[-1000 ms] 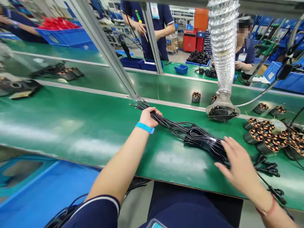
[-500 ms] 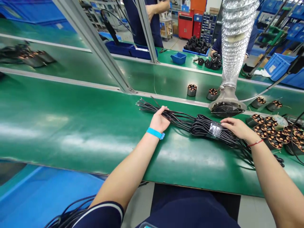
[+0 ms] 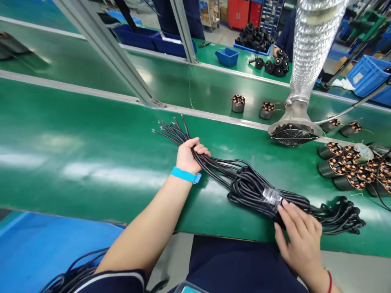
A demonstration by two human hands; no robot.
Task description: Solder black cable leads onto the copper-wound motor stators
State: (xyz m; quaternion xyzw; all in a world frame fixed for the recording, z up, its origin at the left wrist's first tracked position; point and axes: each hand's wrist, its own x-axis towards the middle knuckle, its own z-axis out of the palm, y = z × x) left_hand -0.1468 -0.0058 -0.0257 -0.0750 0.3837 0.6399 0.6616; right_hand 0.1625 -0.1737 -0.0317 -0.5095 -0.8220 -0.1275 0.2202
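Observation:
A bundle of black cables [image 3: 249,189], folded over and wrapped at its middle with clear tape [image 3: 271,196], lies slantwise on the green bench. My left hand [image 3: 191,155] is closed around the loose strands near their bare-tipped ends [image 3: 166,129], which fan out to the upper left. Resting on the bundle just right of the tape, my right hand [image 3: 301,234] has its fingers stretched out and the thumb apart at the near side. Black connector ends [image 3: 345,215] spread out at the bundle's right end.
Several motor stators with copper windings [image 3: 348,162] cluster at the right. A fan-ended extraction duct [image 3: 295,132] hangs over the bench's back rail. Below left, a blue bin [image 3: 61,244] holds more black cables. Co-workers' clothing shows across the bench.
My left hand has closed round the strands and moved slightly left. My right hand has come nearer to me, and the bundle's right end has swung toward me.

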